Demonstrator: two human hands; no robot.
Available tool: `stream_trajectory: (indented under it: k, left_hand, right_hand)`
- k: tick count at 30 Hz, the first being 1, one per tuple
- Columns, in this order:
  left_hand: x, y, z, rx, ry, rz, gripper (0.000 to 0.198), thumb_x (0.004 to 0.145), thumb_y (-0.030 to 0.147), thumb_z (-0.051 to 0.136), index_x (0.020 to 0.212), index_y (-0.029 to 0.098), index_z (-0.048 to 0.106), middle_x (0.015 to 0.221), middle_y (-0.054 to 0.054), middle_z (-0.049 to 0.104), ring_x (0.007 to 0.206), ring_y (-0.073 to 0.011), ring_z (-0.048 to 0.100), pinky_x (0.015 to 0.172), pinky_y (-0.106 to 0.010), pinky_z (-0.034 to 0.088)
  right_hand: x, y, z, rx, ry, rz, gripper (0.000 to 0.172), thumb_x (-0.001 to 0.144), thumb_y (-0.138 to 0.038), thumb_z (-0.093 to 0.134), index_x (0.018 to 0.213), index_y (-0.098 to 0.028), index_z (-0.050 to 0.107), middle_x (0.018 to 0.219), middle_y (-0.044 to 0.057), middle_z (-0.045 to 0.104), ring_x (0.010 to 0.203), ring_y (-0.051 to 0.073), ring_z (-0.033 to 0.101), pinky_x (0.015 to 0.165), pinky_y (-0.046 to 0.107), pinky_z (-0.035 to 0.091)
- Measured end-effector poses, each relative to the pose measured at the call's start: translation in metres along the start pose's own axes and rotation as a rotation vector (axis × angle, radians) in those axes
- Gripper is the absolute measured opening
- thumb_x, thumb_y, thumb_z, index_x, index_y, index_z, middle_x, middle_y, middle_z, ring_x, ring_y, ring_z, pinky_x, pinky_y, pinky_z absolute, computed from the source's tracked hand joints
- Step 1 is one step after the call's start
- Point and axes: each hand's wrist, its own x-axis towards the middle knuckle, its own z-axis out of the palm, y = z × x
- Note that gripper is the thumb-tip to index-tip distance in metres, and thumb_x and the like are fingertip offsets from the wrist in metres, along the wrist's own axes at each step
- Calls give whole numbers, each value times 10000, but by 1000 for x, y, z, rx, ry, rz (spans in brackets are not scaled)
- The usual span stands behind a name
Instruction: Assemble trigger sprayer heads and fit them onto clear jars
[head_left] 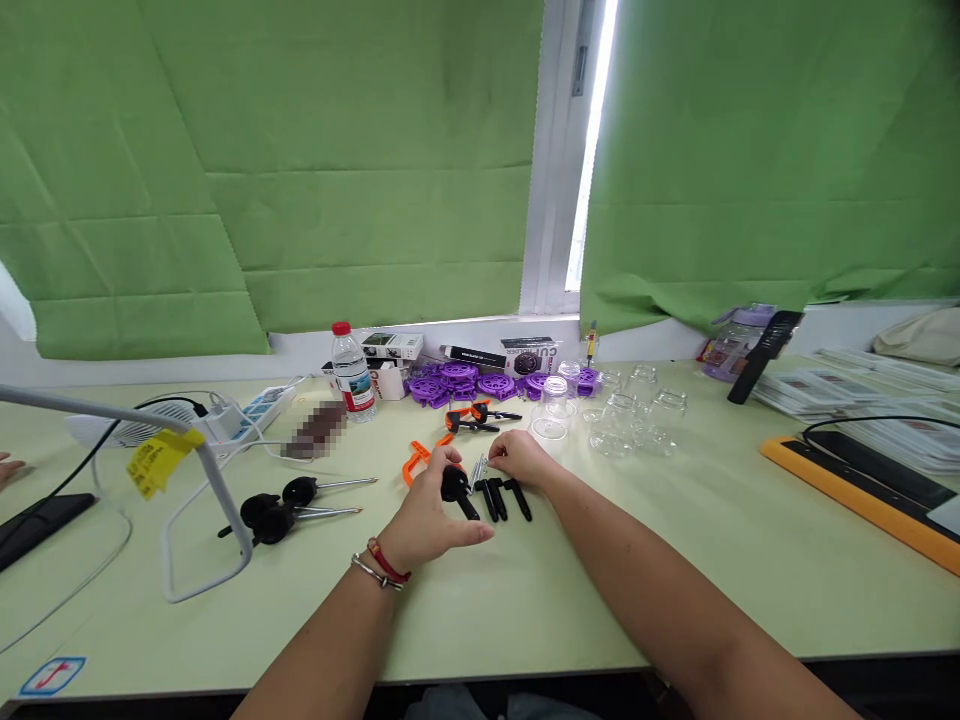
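Note:
My left hand [431,510] curls round a black round-handled tool [454,487] near the middle of the pale green table [675,560]; an orange clamp part [414,462] lies just behind it. My right hand [521,458] pinches some thin metal shafts [478,468] right beside the left hand. Several black handle pieces [504,497] lie on the table under and between the two hands. Three black-handled screwdrivers [289,507] rest to the left.
Purple plastic discs [465,381], a water bottle [353,373], small boxes and clear glass jars [622,420] stand behind the hands. A white power strip [247,412], cables and a white bent tube [202,470] lie left. Another person's fingers [9,468] show at the left edge. An orange-edged board [855,500] lies right.

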Motion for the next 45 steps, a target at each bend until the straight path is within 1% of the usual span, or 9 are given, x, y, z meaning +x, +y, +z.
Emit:
stream_trajectory:
  k: [9, 15, 20, 23, 26, 29, 32, 37, 45]
  left_hand:
    - [1, 2, 1, 48, -29, -23, 745, 542, 437, 809, 1098, 231, 356, 1027, -44, 508, 860, -187, 518, 802, -383, 454]
    - [1, 0, -1, 36, -30, -18, 721, 559, 453, 796, 1107, 225, 387, 1029, -45, 525, 863, -185, 523, 797, -370, 451]
    - [2, -2, -2, 15, -30, -20, 713, 566, 473, 786, 1118, 222, 411, 1032, -46, 534, 864, -186, 526, 765, -340, 443]
    - [2, -1, -3, 5, -50, -42, 698, 564, 450, 789, 1102, 221, 408, 1033, -47, 522, 859, -182, 509, 755, -332, 433]
    - [2, 0, -5, -27, -73, -59, 692, 559, 418, 793, 1085, 219, 389, 1019, -38, 499, 851, -174, 482, 752, -327, 422]
    - [3, -2, -7, -80, -88, -59, 689, 561, 430, 791, 1075, 220, 382, 974, -17, 476, 816, -157, 461, 720, -305, 413]
    - [4, -5, -7, -127, -101, -60, 703, 558, 454, 793, 1084, 223, 389, 950, -5, 470, 770, -142, 456, 682, -290, 408]
    - [4, -7, -6, -170, -128, -57, 726, 535, 459, 809, 1091, 223, 407, 995, -23, 488, 820, -171, 492, 716, -320, 425]
    - [4, -6, -5, -191, -177, -82, 709, 544, 418, 809, 1075, 230, 379, 1000, -20, 496, 864, -189, 511, 757, -345, 434]
  right_hand:
    - [0, -7, 1, -63, -19, 13, 82, 737, -217, 664, 760, -190, 738, 804, 37, 715, 735, 163, 613, 640, 231, 414]
    - [-2, -7, 1, -141, -49, -49, 100, 780, -194, 603, 753, -164, 695, 845, 72, 688, 769, 180, 598, 641, 246, 379]
    - [-6, -6, -9, -163, -66, -142, 109, 814, -161, 561, 768, -151, 660, 881, 82, 650, 784, 171, 582, 670, 246, 383]
    - [-13, -18, -21, -152, -37, -189, 120, 852, -155, 520, 825, -149, 637, 893, 76, 630, 795, 162, 571, 692, 245, 394]
    - [-32, -41, -34, -110, -11, -311, 116, 897, -187, 487, 886, -173, 602, 933, 56, 613, 827, 146, 559, 728, 237, 409]
    - [-57, -63, -40, -54, 46, -638, 109, 919, -196, 470, 878, -184, 570, 915, 54, 603, 805, 151, 553, 738, 269, 428]
    - [-74, -71, -38, -155, 137, -817, 128, 936, -215, 459, 864, -179, 559, 896, 52, 609, 809, 162, 558, 794, 318, 421]
    - [-74, -66, -25, -307, 283, -922, 166, 947, -196, 432, 850, -166, 562, 839, 35, 608, 691, 140, 522, 818, 324, 413]
    - [-75, -59, -22, -410, 292, -955, 182, 960, -181, 403, 872, -162, 561, 839, 29, 594, 658, 130, 484, 863, 324, 395]
